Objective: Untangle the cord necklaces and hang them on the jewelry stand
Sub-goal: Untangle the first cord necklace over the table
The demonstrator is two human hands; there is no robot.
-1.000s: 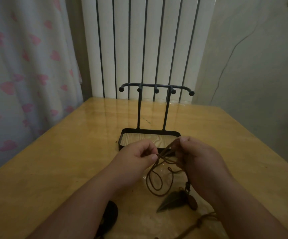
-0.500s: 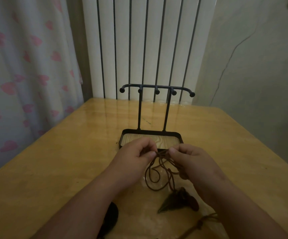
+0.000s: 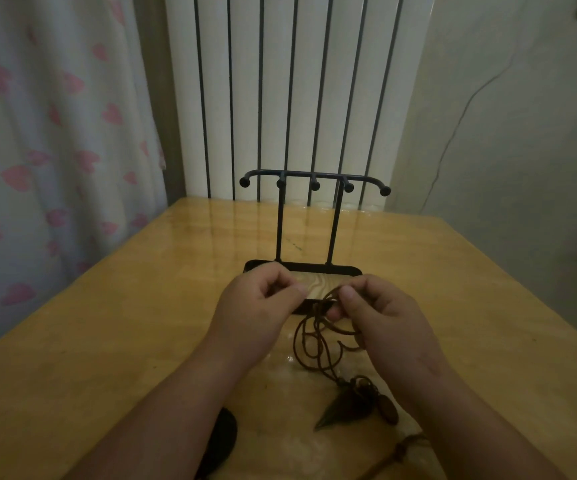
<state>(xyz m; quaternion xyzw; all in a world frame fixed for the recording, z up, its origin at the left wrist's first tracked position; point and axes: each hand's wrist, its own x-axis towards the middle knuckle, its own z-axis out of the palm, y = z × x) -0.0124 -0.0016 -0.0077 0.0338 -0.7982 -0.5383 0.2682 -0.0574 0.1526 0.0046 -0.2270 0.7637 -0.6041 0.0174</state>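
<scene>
The table [image 3: 107, 341] carries all work items. It offers bare surface to the left and right of both forearms, with its edges well apart from the hands.

The jewelry stand [image 3: 280, 223] stands upright at the table centre, directly beyond the hands. Its top bar runs left to right, and its five hooks [image 3: 314, 185] carry nothing. Both hands sit over the front edge of the tray base [image 3: 349, 270], well below hook level.

The right hand [image 3: 384, 313] is the holding hand. Its thumb and forefinger are clamped on the cords [image 3: 314, 344] at the top of the tangle.

The left hand [image 3: 256, 306] is just beside the tangle, on its left. Its fingers are curled and its thumb tip meets the forefinger. Whether a strand lies in that pinch cannot be determined.

The long axis of the cords runs from the right-hand pinch down and toward the person. The loops cross one another, so untangling is judged incomplete.

The pointed pendant [image 3: 342, 407] and the oval pendant [image 3: 389, 410] lie at the near end, apparently on the table, beside the right wrist.

Judgement: separation calls for a sideways pull, for which both sides are free. Hanging requires a lift up and away.
</scene>
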